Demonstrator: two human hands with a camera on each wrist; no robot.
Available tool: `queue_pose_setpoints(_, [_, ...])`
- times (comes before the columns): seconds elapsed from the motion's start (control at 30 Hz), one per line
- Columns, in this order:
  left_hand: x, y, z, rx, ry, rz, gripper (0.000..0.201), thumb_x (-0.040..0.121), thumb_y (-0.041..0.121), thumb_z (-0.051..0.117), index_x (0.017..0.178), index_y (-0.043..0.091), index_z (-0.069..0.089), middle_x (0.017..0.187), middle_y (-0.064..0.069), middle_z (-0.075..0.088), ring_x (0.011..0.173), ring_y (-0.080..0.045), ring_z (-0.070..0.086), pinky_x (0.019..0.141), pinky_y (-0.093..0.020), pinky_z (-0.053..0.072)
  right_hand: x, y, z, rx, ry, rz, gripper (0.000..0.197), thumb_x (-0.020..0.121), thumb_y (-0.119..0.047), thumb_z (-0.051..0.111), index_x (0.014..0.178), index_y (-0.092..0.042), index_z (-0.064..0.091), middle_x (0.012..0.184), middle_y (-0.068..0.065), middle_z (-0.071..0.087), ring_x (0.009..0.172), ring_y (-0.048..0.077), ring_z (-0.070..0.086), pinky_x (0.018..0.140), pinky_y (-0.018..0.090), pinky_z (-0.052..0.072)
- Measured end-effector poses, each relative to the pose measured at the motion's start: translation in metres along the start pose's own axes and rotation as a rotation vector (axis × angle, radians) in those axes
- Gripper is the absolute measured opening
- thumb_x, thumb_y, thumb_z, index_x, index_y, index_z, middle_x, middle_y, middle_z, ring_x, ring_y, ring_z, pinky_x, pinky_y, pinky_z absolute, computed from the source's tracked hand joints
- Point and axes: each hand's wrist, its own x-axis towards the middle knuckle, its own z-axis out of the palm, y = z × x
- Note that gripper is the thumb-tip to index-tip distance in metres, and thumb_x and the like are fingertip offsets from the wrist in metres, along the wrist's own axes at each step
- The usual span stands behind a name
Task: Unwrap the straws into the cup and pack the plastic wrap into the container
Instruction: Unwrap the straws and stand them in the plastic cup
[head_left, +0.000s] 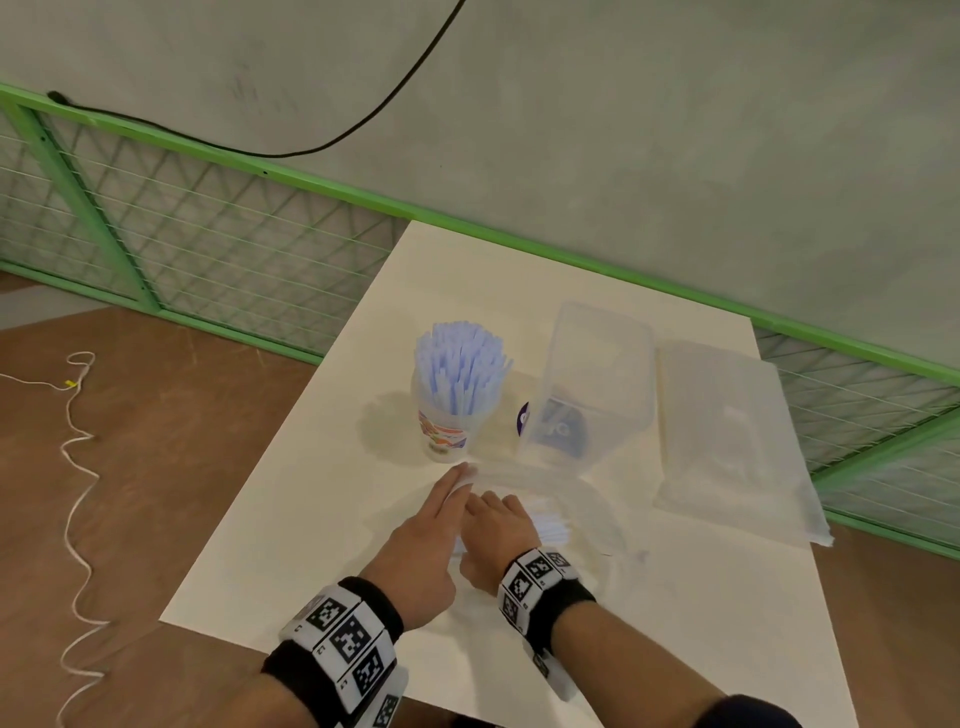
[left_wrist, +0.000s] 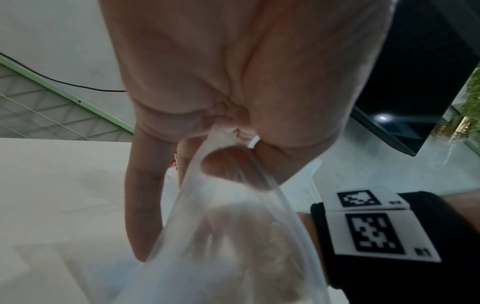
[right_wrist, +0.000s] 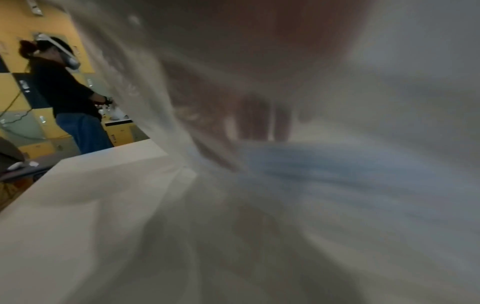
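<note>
A printed cup (head_left: 445, 435) full of pale blue straws (head_left: 460, 364) stands mid-table, with a clear container (head_left: 597, 358) to its right. In front of them lies the clear plastic wrap (head_left: 587, 512) with more straws (head_left: 551, 522) in it. My left hand (head_left: 457, 488) grips the wrap (left_wrist: 233, 236), index finger pointing toward the cup. My right hand (head_left: 498, 512) sits beside it, knuckles bent, fingers (right_wrist: 255, 119) curled down onto the straws (right_wrist: 337, 174). The wrap (right_wrist: 155, 102) veils the right wrist view.
A stack of clear plastic (head_left: 727, 441) lies right of the container. The white table (head_left: 311, 545) ends close on the left and front. A green mesh fence (head_left: 208, 234) runs behind. Another person (right_wrist: 64, 92) stands far off.
</note>
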Motion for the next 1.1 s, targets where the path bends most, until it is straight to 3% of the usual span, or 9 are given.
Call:
queue_pose_setpoints(0.13, [-0.003,-0.001,-0.002,0.003,0.014,-0.013,0.099,0.075,-0.013,0.047,0.153,0.029,0.003,0.156,0.022,-0.013,0.144,-0.007,0.021,0.11,-0.023,0.033,0.007,0.004,0.001,0.028,-0.05,-0.015,0.062,0.078,-0.038,0.065,0.132,-0.016,0.043,0.127,0.004,0.047,0.115,0.026,0.045,0.101,0.043,0.036])
queue_pose_setpoints(0.2, [-0.003,-0.001,-0.003,0.012,0.019,-0.019,0.099,0.074,-0.012,0.047,0.153,0.029,0.003,0.156,0.022,-0.013,0.143,-0.009,0.024,0.109,-0.024,0.035,0.009,0.004,0.0,0.016,-0.05,-0.024,0.064,0.076,-0.037,0.068,0.132,-0.017,0.043,0.126,0.004,0.047,0.114,0.026,0.045,0.1,0.043,0.037])
queue_pose_setpoints(0.3, [-0.004,-0.001,-0.002,0.011,0.02,-0.02,0.099,0.075,-0.013,0.046,0.153,0.03,0.001,0.156,0.023,-0.014,0.144,-0.005,0.019,0.11,-0.021,0.032,0.009,0.002,0.001,-0.011,-0.049,-0.002,0.054,0.078,-0.031,0.065,0.127,-0.016,0.047,0.122,0.004,0.05,0.113,0.026,0.046,0.099,0.041,0.036])
queue_pose_setpoints(0.5, [-0.004,-0.001,-0.002,0.013,0.016,-0.023,0.1,0.075,-0.012,0.046,0.153,0.03,0.0,0.156,0.022,-0.015,0.144,-0.006,0.02,0.107,-0.017,0.032,0.009,-0.005,0.004,-0.102,-0.109,0.039,0.034,0.083,-0.035,0.061,0.113,-0.019,0.059,0.109,0.005,0.059,0.106,0.027,0.053,0.098,0.043,0.033])
queue_pose_setpoints(0.73, [-0.004,0.001,-0.001,0.038,0.018,-0.031,0.101,0.074,-0.012,0.045,0.153,0.031,-0.001,0.156,0.023,-0.015,0.139,-0.011,0.032,0.102,-0.023,0.04,0.004,-0.006,0.002,-0.067,-0.104,0.029,0.021,0.084,-0.03,0.059,0.101,-0.018,0.059,0.092,0.004,0.063,0.093,0.027,0.06,0.099,0.047,0.033])
queue_pose_setpoints(0.87, [-0.003,-0.005,-0.003,0.068,0.048,-0.045,0.101,0.071,-0.011,0.044,0.153,0.03,0.0,0.157,0.021,-0.014,0.138,-0.011,0.034,0.099,-0.022,0.041,-0.008,0.005,-0.002,0.114,0.014,0.059,0.028,0.088,-0.038,0.052,0.108,-0.019,0.052,0.103,0.006,0.065,0.098,0.03,0.061,0.092,0.041,0.038])
queue_pose_setpoints(0.97, [-0.002,-0.01,-0.007,0.077,0.08,-0.063,0.101,0.07,-0.011,0.043,0.153,0.03,0.002,0.157,0.02,-0.012,0.13,-0.018,0.045,0.097,-0.029,0.045,-0.027,0.018,-0.006,0.325,0.178,0.101,0.026,0.091,-0.04,0.053,0.106,-0.019,0.05,0.098,0.007,0.068,0.092,0.032,0.063,0.078,0.034,0.043])
queue_pose_setpoints(1.1, [0.0,-0.013,-0.011,0.073,0.108,-0.074,0.102,0.069,-0.012,0.043,0.153,0.028,0.003,0.158,0.019,-0.01,0.135,-0.016,0.039,0.102,-0.028,0.042,-0.057,0.026,-0.017,0.703,0.342,0.137,0.036,0.087,-0.055,0.058,0.074,-0.022,0.05,0.066,-0.002,0.057,0.064,0.017,0.054,0.061,0.031,0.038])
